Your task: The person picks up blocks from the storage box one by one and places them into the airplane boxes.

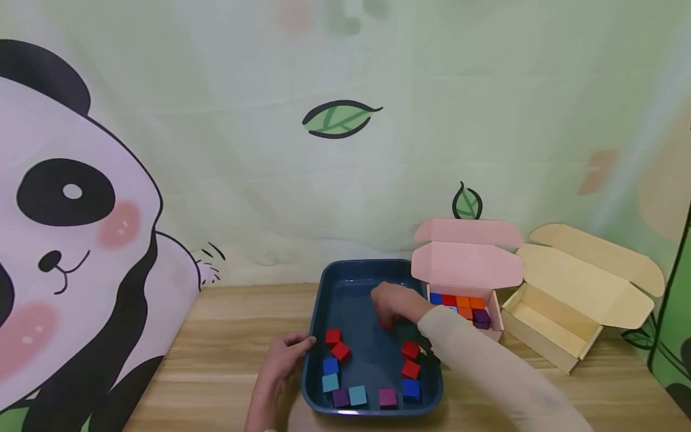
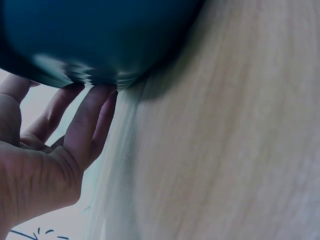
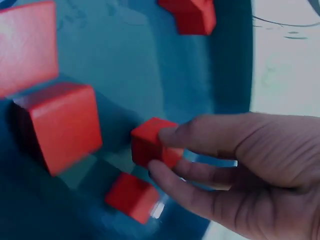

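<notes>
A dark blue tray [image 1: 356, 414] holds several small cubes. My right hand [image 1: 396, 302] reaches over its far half from the right. In the right wrist view, the thumb and fingers pinch a red cube [image 3: 150, 140]. Beside it lies another red cube [image 3: 132, 196], with larger-looking red cubes [image 3: 67, 125] to the left. My left hand [image 1: 283, 360] holds the tray's left side, thumb at the rim. Its fingertips press against the outer wall [image 2: 100, 55] in the left wrist view. Near this side sit red cubes [image 1: 341, 352], a blue cube [image 1: 330, 366] and a light blue cube [image 1: 330, 383].
Right of the tray stands an open pink box [image 1: 466, 264] with rows of coloured cubes [image 1: 463, 302] inside. An open cream box [image 1: 550, 348] is farther right. A purple cube [image 1: 341, 397] and a magenta cube [image 1: 387, 397] lie along the tray's near edge. A printed cloth hangs behind the table.
</notes>
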A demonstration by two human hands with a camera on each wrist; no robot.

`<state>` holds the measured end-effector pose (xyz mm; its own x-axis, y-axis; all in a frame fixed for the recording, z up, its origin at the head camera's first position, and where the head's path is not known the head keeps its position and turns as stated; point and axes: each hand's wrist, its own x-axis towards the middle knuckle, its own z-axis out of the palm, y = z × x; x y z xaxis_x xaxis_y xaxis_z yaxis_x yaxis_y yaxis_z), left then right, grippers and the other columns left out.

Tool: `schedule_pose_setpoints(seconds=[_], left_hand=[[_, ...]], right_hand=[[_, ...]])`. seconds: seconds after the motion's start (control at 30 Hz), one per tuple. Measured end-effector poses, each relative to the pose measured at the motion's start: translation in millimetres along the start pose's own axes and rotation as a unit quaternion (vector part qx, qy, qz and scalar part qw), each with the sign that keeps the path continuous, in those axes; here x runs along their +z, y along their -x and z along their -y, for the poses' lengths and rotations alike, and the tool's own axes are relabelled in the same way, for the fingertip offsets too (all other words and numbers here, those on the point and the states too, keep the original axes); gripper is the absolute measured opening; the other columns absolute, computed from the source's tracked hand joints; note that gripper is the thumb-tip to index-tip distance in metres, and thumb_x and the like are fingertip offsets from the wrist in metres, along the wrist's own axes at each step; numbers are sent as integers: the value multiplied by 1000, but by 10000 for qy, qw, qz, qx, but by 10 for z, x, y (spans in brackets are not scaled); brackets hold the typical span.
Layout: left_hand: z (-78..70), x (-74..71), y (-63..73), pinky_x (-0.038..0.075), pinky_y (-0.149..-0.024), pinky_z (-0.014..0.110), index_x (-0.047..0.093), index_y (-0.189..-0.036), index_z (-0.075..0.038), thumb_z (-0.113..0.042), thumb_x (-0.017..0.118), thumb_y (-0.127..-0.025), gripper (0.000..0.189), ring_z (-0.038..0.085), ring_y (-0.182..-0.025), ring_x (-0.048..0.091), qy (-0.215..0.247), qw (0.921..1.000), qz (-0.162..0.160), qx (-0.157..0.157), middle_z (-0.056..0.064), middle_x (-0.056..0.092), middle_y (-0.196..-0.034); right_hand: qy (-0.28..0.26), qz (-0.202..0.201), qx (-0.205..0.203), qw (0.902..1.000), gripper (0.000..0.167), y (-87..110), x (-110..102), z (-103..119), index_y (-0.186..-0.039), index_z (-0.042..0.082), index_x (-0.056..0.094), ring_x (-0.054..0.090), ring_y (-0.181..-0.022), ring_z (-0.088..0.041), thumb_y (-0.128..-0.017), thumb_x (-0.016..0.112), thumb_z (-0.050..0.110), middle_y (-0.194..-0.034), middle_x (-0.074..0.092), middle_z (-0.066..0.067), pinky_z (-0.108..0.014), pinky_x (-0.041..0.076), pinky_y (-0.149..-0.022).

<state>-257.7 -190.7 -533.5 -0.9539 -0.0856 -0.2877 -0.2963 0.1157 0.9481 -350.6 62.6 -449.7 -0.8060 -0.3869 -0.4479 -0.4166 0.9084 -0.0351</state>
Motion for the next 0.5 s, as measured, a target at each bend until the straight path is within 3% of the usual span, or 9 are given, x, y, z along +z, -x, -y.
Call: schedule_pose_setpoints(seconds=[0.1,0.3,0.37,0.5], left_hand=[[7,-7,5,54,-66,27,74,-112,1,-21,79,-89,32,18,-82,57,-20,10000,-25,-28,7,63,-96],[28,-45,31,54,-71,27,74,-113,-1,-23,77,-92,30,22,-92,56,-300,9994,-52,-160,11,64,-107],[51,-36,40,52,-71,27,75,-113,-2,-24,77,-91,31,23,-92,55,-366,9992,-4,-183,10,64,-106],[113,18,72,52,-72,27,75,-113,-2,-26,78,-91,33,22,-92,55,-363,9990,146,-210,9,65,-106]], right_hand=[[-752,-337,-277,9962,15,139,-113,-130,-85,13,66,53,-64,-15,-85,78,5,-78,61,0,-27,48,-58],[-737,-732,-1088,9886,17,606,-313,-492,-91,11,65,52,-72,-15,-83,76,0,-80,59,2,-25,48,-62],[-685,-782,-1122,9882,18,808,-313,-672,-91,9,67,53,-72,-15,-81,78,-1,-79,60,2,-24,50,-63],[-464,-714,-815,9930,17,1199,-224,-1097,-89,9,70,53,-71,-15,-79,80,-1,-78,62,3,-25,53,-65]])
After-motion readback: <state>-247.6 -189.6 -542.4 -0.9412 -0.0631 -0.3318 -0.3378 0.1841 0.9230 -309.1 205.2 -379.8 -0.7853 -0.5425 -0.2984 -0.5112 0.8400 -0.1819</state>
